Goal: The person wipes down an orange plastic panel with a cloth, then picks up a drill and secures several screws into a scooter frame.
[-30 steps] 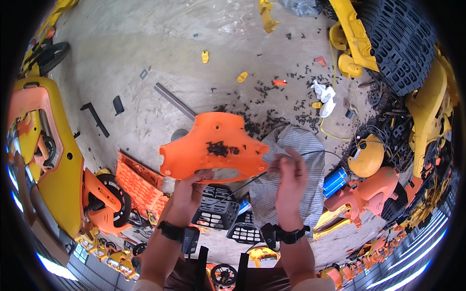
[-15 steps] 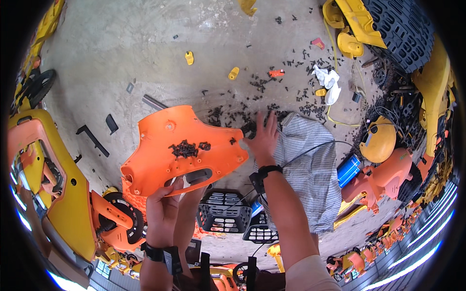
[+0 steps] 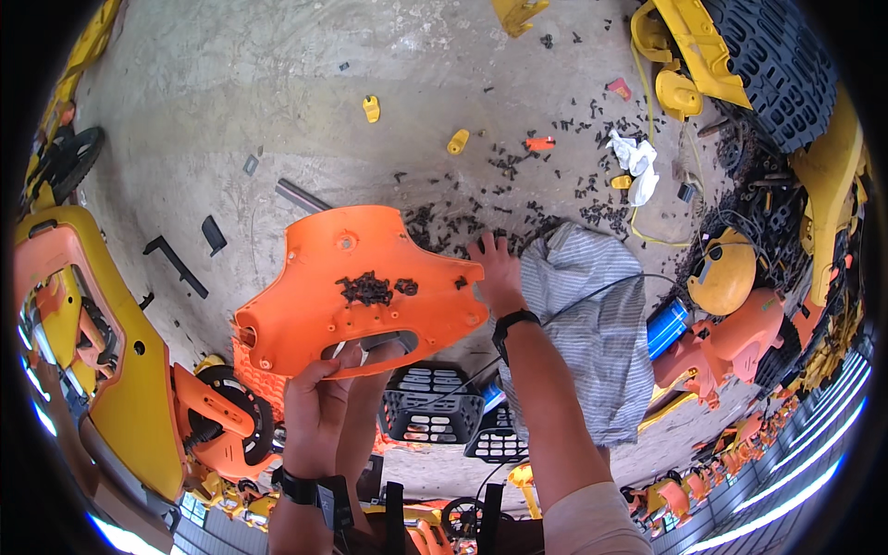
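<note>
My left hand (image 3: 314, 402) grips an orange plastic panel (image 3: 361, 254) by its lower rim, beside the oval opening. A pile of small black screws (image 3: 365, 289) lies on the panel's inner face. My right hand (image 3: 495, 273) has its fingers spread, low over scattered black screws just beyond the panel's right corner; whether the fingertips touch the floor I cannot tell. Beside that hand a grey striped sack (image 3: 583, 351) lies crumpled, a dark cable crossing it. Two black plastic baskets (image 3: 430, 402) are below the panel.
Orange-and-yellow vehicle bodies (image 3: 129, 407) line the left. At right are a yellow rounded part (image 3: 721, 273), a blue can (image 3: 668, 328), pink-orange parts and stacked black grilles (image 3: 768, 69). White cloth (image 3: 638, 166), a metal bar (image 3: 301, 194) and yellow pieces lie on the concrete floor (image 3: 231, 92).
My right hand has left the panel's right edge and reached forward toward the screws on the floor, fingers spreading. The panel in my left hand has shifted leftward.
</note>
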Demonstrator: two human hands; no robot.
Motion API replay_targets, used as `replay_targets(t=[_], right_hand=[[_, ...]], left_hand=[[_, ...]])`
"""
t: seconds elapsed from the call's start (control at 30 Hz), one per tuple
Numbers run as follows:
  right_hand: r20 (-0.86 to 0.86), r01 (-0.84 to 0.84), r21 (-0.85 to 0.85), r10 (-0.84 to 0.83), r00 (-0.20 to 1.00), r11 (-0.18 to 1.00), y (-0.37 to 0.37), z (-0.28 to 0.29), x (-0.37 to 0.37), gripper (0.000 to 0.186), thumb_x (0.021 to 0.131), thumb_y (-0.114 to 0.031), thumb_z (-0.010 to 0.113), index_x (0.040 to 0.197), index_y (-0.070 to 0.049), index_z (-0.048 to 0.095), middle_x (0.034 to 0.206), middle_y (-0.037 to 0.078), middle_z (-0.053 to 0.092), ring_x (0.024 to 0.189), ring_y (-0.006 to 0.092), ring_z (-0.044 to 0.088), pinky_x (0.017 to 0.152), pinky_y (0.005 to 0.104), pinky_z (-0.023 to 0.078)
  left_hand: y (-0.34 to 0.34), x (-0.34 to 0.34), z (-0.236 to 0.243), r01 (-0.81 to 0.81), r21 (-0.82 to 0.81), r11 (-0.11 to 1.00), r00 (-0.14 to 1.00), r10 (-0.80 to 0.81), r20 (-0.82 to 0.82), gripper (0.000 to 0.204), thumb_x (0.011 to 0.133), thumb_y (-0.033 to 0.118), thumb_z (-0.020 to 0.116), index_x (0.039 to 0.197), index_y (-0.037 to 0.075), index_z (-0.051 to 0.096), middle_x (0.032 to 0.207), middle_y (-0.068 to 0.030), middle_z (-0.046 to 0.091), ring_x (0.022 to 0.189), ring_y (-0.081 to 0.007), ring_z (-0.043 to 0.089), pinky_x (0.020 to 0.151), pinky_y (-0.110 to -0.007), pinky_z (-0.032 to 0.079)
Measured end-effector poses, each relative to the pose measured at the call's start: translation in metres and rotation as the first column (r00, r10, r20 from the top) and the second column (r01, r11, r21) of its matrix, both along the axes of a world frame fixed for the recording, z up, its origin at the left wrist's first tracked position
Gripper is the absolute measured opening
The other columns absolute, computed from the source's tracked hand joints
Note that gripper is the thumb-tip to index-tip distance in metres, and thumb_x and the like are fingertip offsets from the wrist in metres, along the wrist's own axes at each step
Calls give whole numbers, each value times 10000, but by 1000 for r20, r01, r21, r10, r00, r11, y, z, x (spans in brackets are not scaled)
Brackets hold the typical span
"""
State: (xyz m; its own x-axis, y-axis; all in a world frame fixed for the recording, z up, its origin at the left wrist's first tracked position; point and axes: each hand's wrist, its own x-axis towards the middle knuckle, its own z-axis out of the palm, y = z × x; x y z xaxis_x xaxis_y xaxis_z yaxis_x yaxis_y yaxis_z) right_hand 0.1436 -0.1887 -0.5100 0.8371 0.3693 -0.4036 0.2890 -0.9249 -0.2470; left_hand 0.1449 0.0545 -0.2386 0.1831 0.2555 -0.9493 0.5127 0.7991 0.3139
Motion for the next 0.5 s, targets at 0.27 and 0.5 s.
replay_targets(t=[0.27,0.5], right_hand=[[1,215,63,-216,976,975,-3,-19,-10,231,799,-115,616,1018,-136,547,1079,105,524,786,296,631,578,402,556],[-106,534,403,-541,834,743,-26,-7,-2,241,713,-121,717,906,-53,591,970,139,586,700,309,641,589,423,521]], left_hand=[[-2,-7,-2,1,37,999,1000,0,-15,396,835,-86,478,1231,-74,483,1236,-177,571,1120,-274,600,973,-326,528],[-10,-12,-1,-54,89,995,997,49,55,458,813,-99,490,1264,-29,453,1236,-143,564,1126,-298,601,969,-388,526]])
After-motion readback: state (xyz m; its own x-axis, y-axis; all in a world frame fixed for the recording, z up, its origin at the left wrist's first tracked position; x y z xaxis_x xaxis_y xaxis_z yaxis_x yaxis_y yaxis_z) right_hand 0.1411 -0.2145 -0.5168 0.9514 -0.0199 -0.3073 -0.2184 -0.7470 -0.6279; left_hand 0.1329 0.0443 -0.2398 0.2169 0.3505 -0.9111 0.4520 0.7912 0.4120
